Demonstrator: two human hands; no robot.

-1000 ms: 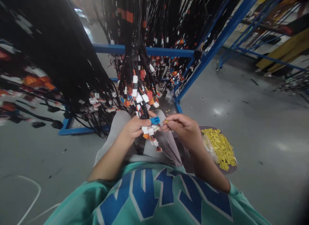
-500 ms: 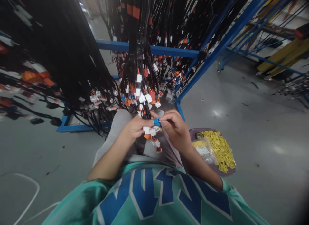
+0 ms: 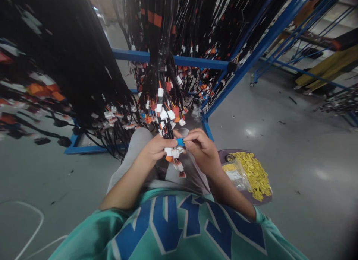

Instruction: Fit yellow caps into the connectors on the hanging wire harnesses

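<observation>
In front of my lap, my left hand [image 3: 157,146] is closed on a blue connector [image 3: 180,142], thumb on top. My right hand [image 3: 201,146] is pinched at the connector's right end, where a small yellow piece [image 3: 184,141] shows between fingertips and housing. How deep this piece sits in the connector is hidden. Black wires of a hanging harness [image 3: 167,130] run down behind the left fingers. Just below the hands dangle white connectors [image 3: 175,152], an orange one [image 3: 169,159] and a brownish-red one [image 3: 182,174].
A blue metal rack [image 3: 201,62] carries dense black cable bundles [image 3: 84,59] ahead and to the left. On the floor at right, a dark tray [image 3: 220,154] holds yellow plastic pieces [image 3: 256,178], a clear bag [image 3: 237,176] and a roll of tape [image 3: 230,158]. Another person's legs [image 3: 327,70] are at far right.
Both hands and the blue connector have shifted very slightly left and down in view. The right fingertips stay at the connector's end, and the grip looks the same.
</observation>
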